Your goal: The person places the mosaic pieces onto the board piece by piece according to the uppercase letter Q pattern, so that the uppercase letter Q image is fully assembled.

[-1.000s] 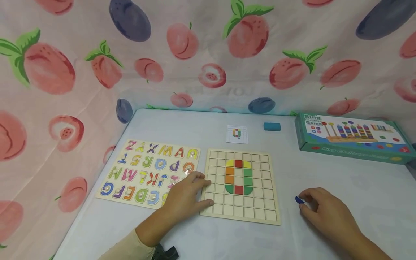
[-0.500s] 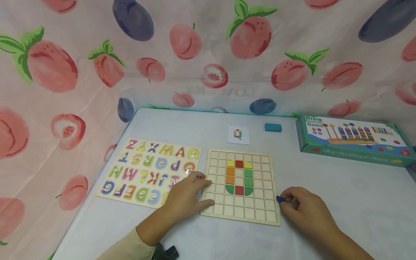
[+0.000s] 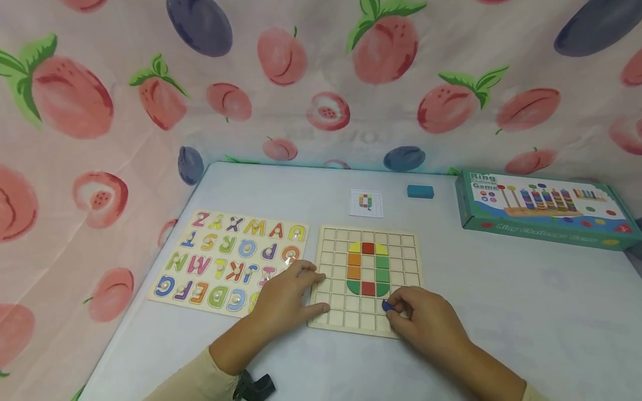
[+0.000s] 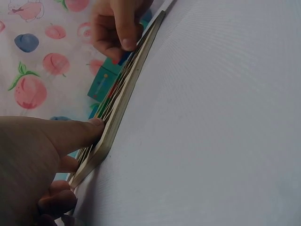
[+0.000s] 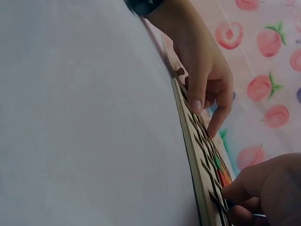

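Observation:
A small blue tile (image 3: 387,305) is pinched between thumb and fingers of my right hand (image 3: 426,317), low over the wooden grid board (image 3: 351,321) just below its lower right green corner piece. Red, orange, yellow and green tiles (image 3: 368,288) form a ring in the board's cells. My left hand (image 3: 283,295) rests at the board's left edge, thumb and fingertips on its frame, fingers loosely spread. In the left wrist view the left thumb (image 4: 89,132) lies on the board's rim. The right wrist view shows the right fingers (image 5: 249,183) down at the grid.
Left of the grid lies an alphabet peg board (image 3: 220,262), partly under my left hand. Behind the grid are a pattern card (image 3: 366,203) with a coloured Q shape and a teal block (image 3: 420,191). A green Ring Challenge Game box (image 3: 546,209) stands at the back right.
My right hand has moved left from the bare table onto the grid board, carrying the blue tile. The left hand has stayed on the board's left edge.

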A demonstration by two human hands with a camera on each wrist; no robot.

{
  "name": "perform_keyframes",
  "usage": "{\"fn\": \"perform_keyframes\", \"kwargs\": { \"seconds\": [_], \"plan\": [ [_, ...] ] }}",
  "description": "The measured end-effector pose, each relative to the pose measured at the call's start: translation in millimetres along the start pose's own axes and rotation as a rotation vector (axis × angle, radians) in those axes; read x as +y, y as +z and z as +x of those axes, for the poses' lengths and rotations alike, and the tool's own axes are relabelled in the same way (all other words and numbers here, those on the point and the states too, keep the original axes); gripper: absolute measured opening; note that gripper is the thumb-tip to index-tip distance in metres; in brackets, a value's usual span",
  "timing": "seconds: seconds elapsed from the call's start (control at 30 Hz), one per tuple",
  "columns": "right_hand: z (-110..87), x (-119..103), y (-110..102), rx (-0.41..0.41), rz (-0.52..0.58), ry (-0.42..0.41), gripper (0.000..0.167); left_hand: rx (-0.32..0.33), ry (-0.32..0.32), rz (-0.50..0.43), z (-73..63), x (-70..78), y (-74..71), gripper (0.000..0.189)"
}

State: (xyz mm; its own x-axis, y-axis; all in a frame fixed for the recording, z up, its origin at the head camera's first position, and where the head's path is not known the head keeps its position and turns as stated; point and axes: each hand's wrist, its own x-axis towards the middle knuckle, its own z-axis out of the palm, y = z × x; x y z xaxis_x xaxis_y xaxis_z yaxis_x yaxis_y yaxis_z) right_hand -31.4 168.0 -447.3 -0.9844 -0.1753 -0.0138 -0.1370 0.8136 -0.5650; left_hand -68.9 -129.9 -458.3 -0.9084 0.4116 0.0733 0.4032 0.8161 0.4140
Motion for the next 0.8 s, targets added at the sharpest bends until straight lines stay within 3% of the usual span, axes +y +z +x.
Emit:
{"fn": "perform_keyframes", "kwargs": {
  "seconds": [0.5,0.8],
  "plan": [
    [7.8,-16,1,-0.047,-0.059,0.036,0.021,0.017,0.019,-0.001,-0.3,-0.8,2.3,0.059],
    [10.6,-17,-3,-0.118,-0.042,0.077,0.019,-0.017,-0.009,-0.019,-4.1,1.8,3.1,0.06]
  ]
}}
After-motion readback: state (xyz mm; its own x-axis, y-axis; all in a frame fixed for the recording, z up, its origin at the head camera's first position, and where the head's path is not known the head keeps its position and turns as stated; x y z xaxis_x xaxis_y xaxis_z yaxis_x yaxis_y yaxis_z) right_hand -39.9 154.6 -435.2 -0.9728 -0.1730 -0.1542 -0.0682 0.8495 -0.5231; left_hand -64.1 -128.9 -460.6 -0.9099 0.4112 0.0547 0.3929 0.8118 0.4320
